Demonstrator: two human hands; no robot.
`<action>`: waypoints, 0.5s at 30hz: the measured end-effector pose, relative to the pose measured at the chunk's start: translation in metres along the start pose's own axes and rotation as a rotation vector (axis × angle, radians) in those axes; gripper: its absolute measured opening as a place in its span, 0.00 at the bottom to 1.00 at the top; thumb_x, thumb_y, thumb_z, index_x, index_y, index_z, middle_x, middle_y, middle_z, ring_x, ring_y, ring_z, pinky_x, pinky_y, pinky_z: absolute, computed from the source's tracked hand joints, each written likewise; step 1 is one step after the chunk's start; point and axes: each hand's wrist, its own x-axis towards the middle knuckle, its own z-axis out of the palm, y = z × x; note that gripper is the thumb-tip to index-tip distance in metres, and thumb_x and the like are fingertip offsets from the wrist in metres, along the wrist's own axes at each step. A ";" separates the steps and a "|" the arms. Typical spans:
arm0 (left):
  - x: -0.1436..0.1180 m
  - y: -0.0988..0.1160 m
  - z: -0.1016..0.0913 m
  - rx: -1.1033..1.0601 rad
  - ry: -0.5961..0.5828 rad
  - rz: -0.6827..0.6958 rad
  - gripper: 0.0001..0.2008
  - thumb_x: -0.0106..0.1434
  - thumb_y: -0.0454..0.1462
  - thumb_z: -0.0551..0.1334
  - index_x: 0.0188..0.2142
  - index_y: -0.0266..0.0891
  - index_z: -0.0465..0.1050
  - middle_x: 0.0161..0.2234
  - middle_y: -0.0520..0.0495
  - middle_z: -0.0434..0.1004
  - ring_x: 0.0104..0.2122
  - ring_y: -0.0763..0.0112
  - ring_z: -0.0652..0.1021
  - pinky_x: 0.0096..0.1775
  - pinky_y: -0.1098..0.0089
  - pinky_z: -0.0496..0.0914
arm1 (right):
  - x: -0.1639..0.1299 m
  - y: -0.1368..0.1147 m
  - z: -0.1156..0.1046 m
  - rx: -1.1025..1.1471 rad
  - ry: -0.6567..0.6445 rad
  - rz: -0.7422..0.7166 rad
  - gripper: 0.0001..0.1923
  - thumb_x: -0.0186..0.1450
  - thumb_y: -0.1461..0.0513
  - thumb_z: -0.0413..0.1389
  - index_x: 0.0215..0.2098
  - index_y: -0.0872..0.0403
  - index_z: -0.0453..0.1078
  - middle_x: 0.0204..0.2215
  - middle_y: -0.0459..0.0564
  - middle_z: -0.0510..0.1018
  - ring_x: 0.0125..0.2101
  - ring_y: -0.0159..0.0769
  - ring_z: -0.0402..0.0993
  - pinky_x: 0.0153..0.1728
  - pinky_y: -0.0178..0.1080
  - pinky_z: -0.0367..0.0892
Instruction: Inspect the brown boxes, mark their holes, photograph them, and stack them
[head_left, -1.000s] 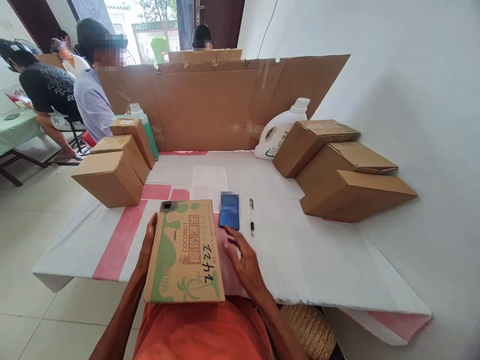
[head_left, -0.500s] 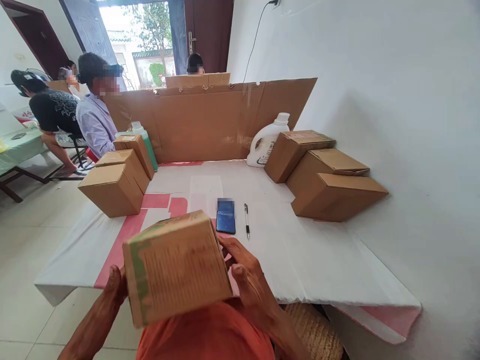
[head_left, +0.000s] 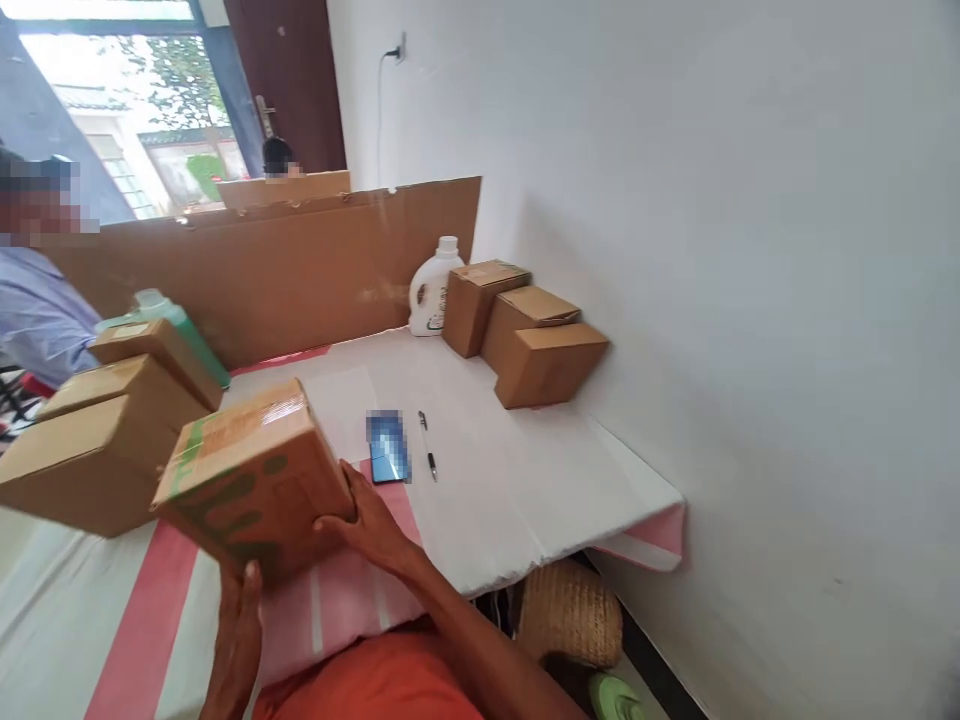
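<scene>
A cardboard box (head_left: 259,490) with green print and shiny tape on its top is held tilted above the near part of the table. My left hand (head_left: 241,610) supports it at the lower near edge, thumb up against the side. On the box's right end, my right hand (head_left: 356,515) grips with the thumb on the near face and the fingers along the far side, partly hidden. Just beyond the box, a smartphone (head_left: 388,450) lies on the cloth, and a pen (head_left: 427,447) lies to its right.
Several cardboard boxes (head_left: 551,365) stand at the right by a white jug (head_left: 433,290). More boxes (head_left: 67,450) and a green bottle (head_left: 187,340) stand left. A cardboard panel (head_left: 300,270) closes the far edge. A woven basket (head_left: 570,615) sits below. A person (head_left: 37,300) is at left.
The view has swung to the right. The box has been turned in my hands, so another printed face and the taped top now show, and it has moved farther over the table.
</scene>
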 end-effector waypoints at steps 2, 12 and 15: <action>-0.006 0.001 -0.003 0.040 -0.043 0.045 0.48 0.65 0.67 0.59 0.79 0.67 0.43 0.79 0.58 0.54 0.80 0.46 0.46 0.76 0.43 0.55 | -0.009 -0.010 -0.013 0.008 -0.020 -0.024 0.53 0.58 0.44 0.75 0.76 0.46 0.62 0.71 0.58 0.70 0.70 0.59 0.65 0.71 0.59 0.60; -0.028 0.065 0.135 -0.254 -0.673 0.268 0.44 0.70 0.59 0.64 0.78 0.49 0.53 0.74 0.36 0.63 0.74 0.36 0.62 0.74 0.36 0.55 | -0.112 -0.034 -0.192 0.149 0.377 -0.006 0.42 0.61 0.46 0.73 0.69 0.46 0.69 0.70 0.56 0.73 0.69 0.53 0.69 0.70 0.57 0.64; -0.025 0.084 0.213 -0.291 -0.970 0.466 0.50 0.72 0.57 0.62 0.81 0.48 0.35 0.80 0.35 0.44 0.79 0.43 0.51 0.76 0.42 0.51 | -0.143 -0.026 -0.265 0.119 0.521 0.052 0.37 0.61 0.46 0.72 0.64 0.48 0.74 0.65 0.59 0.78 0.67 0.56 0.72 0.69 0.60 0.64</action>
